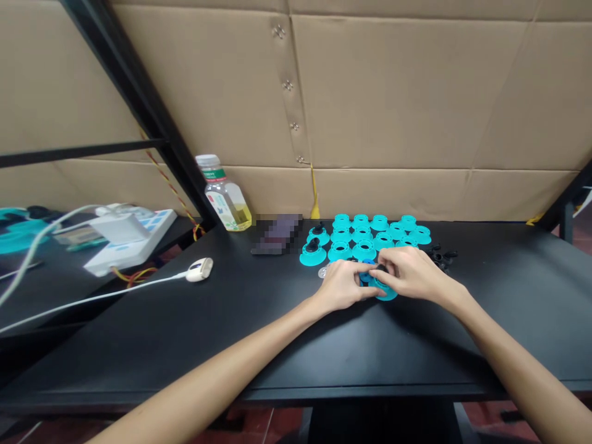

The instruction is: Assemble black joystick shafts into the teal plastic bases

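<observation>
Looks like assembly in hand: probably seating or turning a black plastic fitting (pixel 382 269) in the top of a turquoise flanged base (pixel 386 295). Working at the front edge of the base cluster, on the black tabletop (pixel 296 345).

Next move, as a judgement: calls for keeping the flange steady and the fitting square to the hole, then pressing or twisting until fully home. Watch for cocking it sideways. Can't tell seating depth from here; too much hidden behind fingers.

Grip: bracketing the base from its left side with left hand (pixel 342 286), thumb along the near flange, index finger reaching across the far side. Moderately spread, about as wide as the part. Pinching narrow with right hand (pixel 409 271), apparently on the fitting, thumb and index nearly together. Exact contact partly hidden.

Also between the hands: a deeper-blue piece (pixel 366 271), mostly covered; can't tell if joined to the base.

Around: turquoise bases (pixel 364 250) grouped just behind, mostly with open centres; two fitted bases (pixel 313 254) at the left end, black tops on; loose black fittings (pixel 443 256) just beyond the right hand; clear disc (pixel 322 272) near the left knuckles.
</observation>
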Tool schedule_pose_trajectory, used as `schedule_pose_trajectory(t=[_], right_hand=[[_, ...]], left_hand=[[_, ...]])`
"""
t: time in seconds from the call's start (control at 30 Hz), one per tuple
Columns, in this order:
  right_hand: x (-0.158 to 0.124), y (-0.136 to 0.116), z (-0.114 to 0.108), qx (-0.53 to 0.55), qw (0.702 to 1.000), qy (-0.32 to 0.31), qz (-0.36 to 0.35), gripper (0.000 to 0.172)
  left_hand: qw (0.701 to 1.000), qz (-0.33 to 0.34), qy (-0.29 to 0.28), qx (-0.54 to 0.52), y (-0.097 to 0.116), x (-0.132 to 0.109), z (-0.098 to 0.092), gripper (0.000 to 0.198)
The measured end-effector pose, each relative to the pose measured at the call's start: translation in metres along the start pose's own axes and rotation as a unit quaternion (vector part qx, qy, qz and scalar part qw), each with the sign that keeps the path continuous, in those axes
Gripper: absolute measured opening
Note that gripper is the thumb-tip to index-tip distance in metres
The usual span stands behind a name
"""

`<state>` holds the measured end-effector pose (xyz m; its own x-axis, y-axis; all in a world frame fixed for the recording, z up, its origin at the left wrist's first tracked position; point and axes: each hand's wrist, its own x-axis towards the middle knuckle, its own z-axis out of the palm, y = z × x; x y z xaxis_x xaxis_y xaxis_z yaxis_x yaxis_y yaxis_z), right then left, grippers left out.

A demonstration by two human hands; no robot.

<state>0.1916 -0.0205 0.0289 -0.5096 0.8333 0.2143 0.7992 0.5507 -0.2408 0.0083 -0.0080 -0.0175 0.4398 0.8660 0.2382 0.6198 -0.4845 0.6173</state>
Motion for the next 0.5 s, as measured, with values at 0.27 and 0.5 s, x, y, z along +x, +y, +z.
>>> schedule_pose_trajectory(t=[0.27, 0.5], right_hand=[[0.0034, 0.0033, 0.0047, 0.095, 0.995, 0.01, -0.028, 0.007], [0.0042, 0.001, 0.0089, 0.098, 0.995, 0.024, -0.017, 0.014]], left_hand=[[0.998, 0.028, -0.052, -0.039, 0.0059, 0.0002, -0.0053, 0.071], [0.992, 0.009, -0.051, -0.111, 0.0015, 0.0021, -0.0004, 0.068]])
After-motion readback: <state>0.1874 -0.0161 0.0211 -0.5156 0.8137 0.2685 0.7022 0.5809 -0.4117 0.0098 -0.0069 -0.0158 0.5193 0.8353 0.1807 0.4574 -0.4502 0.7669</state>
